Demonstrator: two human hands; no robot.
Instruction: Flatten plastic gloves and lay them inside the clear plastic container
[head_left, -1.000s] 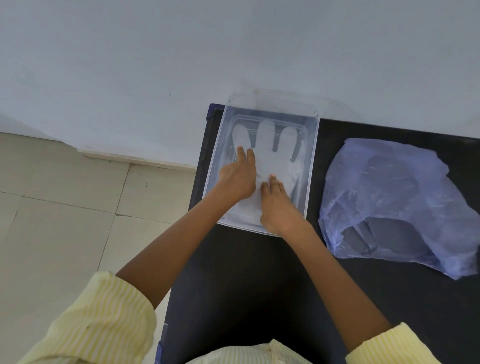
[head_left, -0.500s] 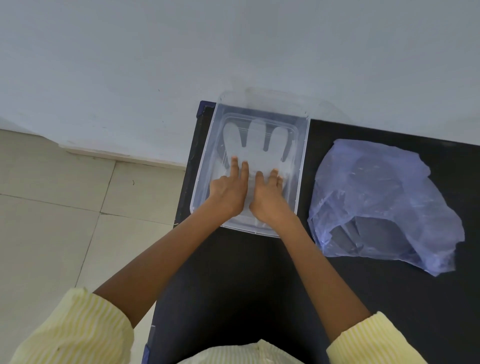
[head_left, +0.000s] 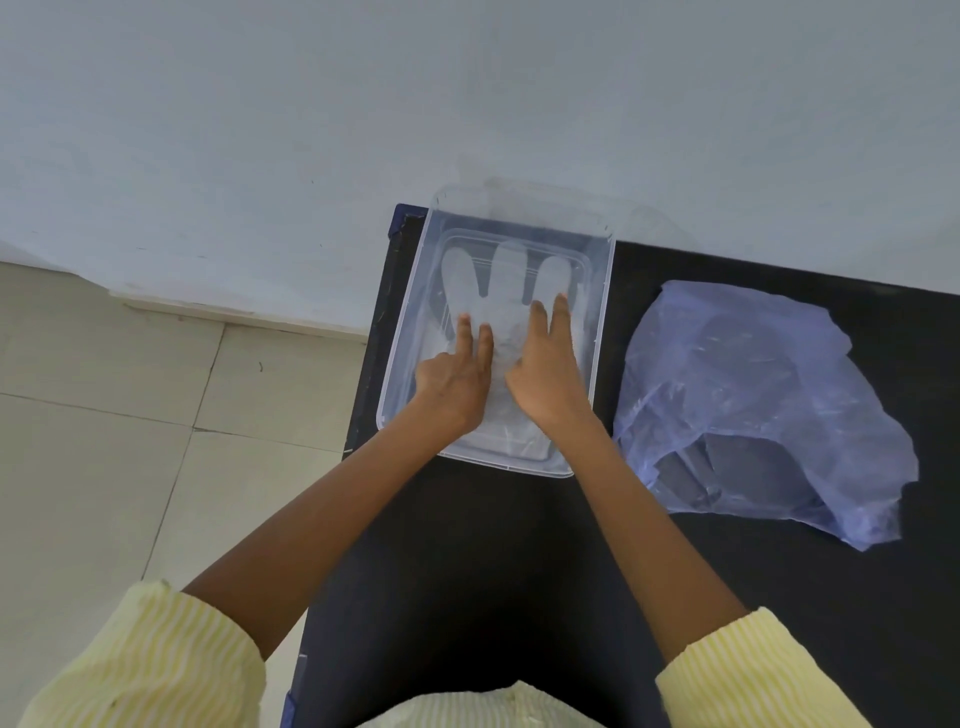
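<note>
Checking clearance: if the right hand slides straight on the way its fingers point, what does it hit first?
The right hand lies flat on the glove and points at the container far wall. It would probably run along the glove's fingers, then meet that wall; depth is unclear.

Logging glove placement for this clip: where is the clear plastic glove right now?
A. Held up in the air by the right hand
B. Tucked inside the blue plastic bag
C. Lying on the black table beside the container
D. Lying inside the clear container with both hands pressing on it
D: the glove lies flat on the floor of the clear container, fingers toward the wall, with the left hand and right hand pressed palm-down on it.
</note>
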